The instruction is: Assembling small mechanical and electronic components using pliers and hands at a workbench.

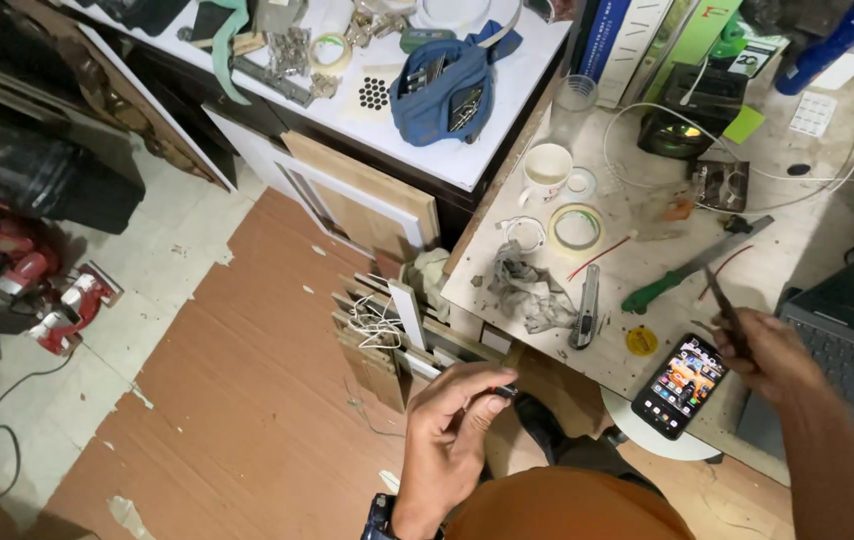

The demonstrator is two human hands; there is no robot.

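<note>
Slim tool [722,300] in right hand [772,352], tip up-left

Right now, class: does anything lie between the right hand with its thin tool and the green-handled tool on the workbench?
Nothing visible does. The right hand holds a thin tool just beside the green-handled tool, with only bare workbench between them. The phone lies nearer the person, off that line.

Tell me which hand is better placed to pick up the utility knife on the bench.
Probably neither is free: the right hand holds a thin tool above the phone, the left hand pinches a small dark piece. The left is slightly nearer the knife, so left, once emptied.
</note>
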